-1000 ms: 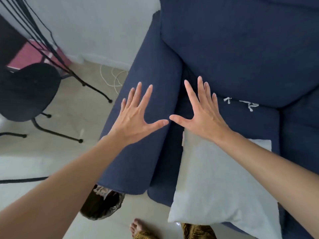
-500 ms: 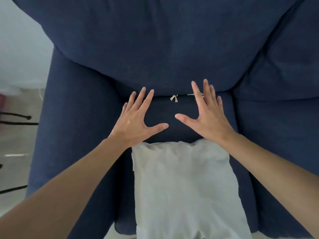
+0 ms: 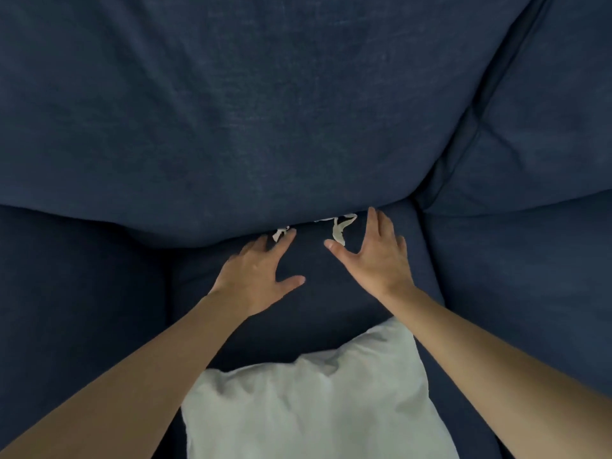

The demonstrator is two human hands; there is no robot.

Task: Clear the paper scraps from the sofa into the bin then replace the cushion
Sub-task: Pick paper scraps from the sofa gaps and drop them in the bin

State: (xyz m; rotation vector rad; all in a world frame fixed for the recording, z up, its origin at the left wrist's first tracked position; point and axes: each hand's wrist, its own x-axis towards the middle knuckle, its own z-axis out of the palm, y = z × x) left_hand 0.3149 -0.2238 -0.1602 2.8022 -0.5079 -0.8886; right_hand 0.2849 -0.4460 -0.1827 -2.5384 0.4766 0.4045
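Currently my left hand (image 3: 256,276) and right hand (image 3: 376,260) are spread, holding nothing. Paper scraps (image 3: 338,230) sit in the sofa (image 3: 99,276) rear crease: light, flimsy, likely tearable; I would pinch exposed ends. Cushion (image 3: 308,409) lies at front edge.

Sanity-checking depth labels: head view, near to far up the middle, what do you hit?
White cushion → bare seat → left hand and right hand, both open → paper scraps at the crease → back cushion.

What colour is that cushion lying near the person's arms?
The cushion is plain white, seen in the head view.
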